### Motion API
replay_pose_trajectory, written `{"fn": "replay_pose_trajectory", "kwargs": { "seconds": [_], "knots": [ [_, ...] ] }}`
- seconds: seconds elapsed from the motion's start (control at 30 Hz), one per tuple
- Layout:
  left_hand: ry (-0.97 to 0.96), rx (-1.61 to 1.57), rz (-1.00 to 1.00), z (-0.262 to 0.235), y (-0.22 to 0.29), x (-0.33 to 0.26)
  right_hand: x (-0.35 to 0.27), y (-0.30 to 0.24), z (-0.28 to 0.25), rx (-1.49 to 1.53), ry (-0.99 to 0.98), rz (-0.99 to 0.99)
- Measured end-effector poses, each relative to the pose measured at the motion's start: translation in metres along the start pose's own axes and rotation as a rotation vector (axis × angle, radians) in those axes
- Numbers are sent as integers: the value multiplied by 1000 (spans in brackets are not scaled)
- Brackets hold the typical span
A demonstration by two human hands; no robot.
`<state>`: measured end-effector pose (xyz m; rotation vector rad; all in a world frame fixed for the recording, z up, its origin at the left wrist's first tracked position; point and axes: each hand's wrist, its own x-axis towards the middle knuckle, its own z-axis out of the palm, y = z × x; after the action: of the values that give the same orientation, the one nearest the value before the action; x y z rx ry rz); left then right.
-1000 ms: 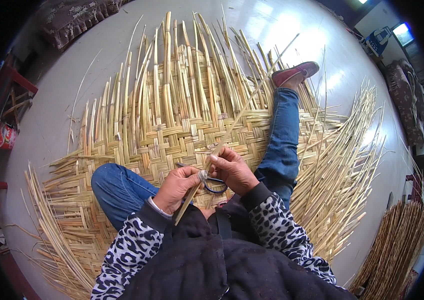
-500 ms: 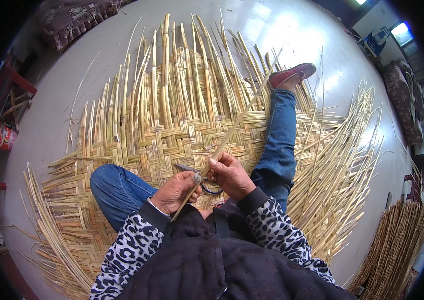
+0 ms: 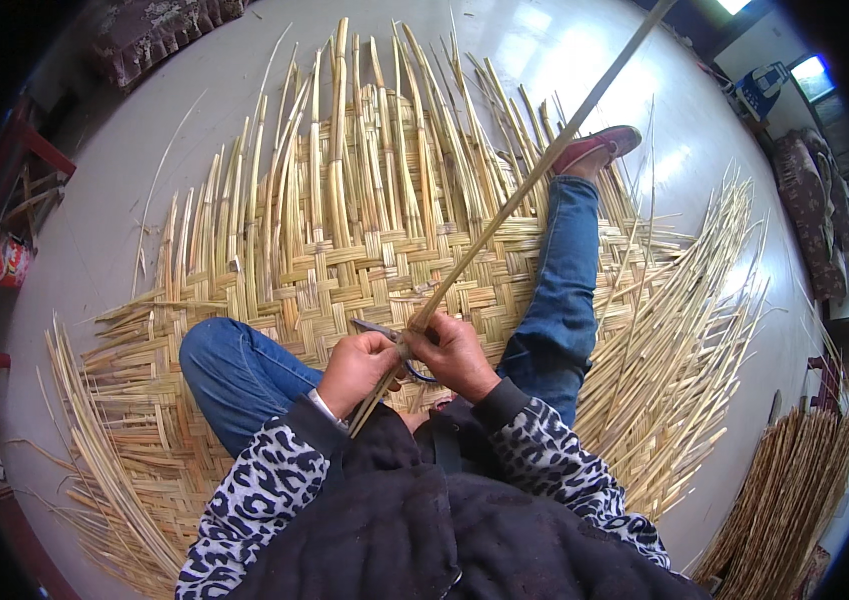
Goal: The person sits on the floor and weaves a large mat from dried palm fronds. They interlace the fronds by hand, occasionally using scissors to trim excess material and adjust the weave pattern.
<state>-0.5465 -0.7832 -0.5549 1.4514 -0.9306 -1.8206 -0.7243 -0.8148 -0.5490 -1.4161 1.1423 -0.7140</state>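
My left hand [image 3: 355, 372] and my right hand [image 3: 459, 358] are close together above my lap, both closed on one long split reed [image 3: 505, 213]. Its short end pokes out below my left hand, while the long part slants up to the upper right, over my outstretched leg. A scissors-like tool [image 3: 375, 328] with a dark blade and a blue loop handle lies just beyond my hands, partly hidden by them. Under me spreads a large woven reed mat [image 3: 337, 295], its unwoven reed ends fanning out at the far edge.
Loose reed ends [image 3: 667, 400] bunch along the mat's right side, and more [image 3: 110, 470] along its left. A bundle of brown stalks [image 3: 785, 500] stands at the lower right. Covered furniture [image 3: 813, 205] lines the right; a red wooden frame [image 3: 45, 150] is at the left.
The reed's long end has swung up and reaches farther to the upper right. My hands have shifted slightly along it, and my left thumb has turned inward.
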Motion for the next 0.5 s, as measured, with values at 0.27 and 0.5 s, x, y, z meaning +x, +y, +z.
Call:
{"fn": "replay_pose_trajectory", "kwargs": {
  "seconds": [0.27, 0.5],
  "knots": [
    [26, 112, -14, -13, -2, -5, 10, -10, -13, 206, 72, 13],
    [17, 110, -18, -11, -11, 1, 11, -12, -12, 175, 127, -81]
  ]
}}
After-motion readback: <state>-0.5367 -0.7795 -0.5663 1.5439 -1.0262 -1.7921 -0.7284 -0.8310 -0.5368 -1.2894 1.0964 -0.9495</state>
